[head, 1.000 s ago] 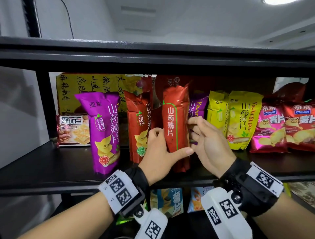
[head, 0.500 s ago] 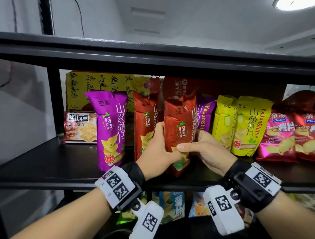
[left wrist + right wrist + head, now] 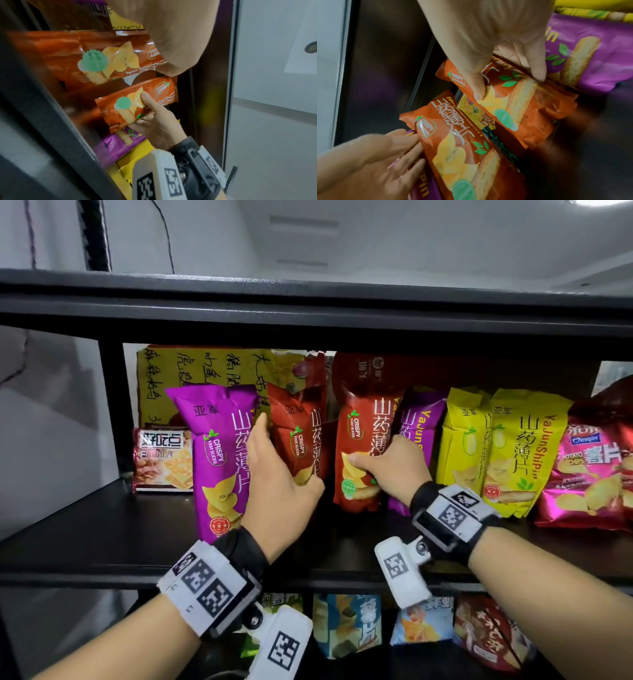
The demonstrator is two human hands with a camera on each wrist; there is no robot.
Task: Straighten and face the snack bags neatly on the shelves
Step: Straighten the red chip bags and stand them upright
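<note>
Two red yam-crisp bags stand upright on the black shelf (image 3: pixel 102 529), faces forward. The right-hand red bag (image 3: pixel 363 446) is pinched by the right hand (image 3: pixel 394 470), thumb on its front, fingers curled round its right edge. The left hand (image 3: pixel 277 491) lies against the left-hand red bag (image 3: pixel 298 436), fingers straight along that bag's left edge. Just left of that hand stands a purple bag (image 3: pixel 215 453); behind the right hand, another purple bag (image 3: pixel 418 419); beyond it, two yellow bags (image 3: pixel 520 446).
</note>
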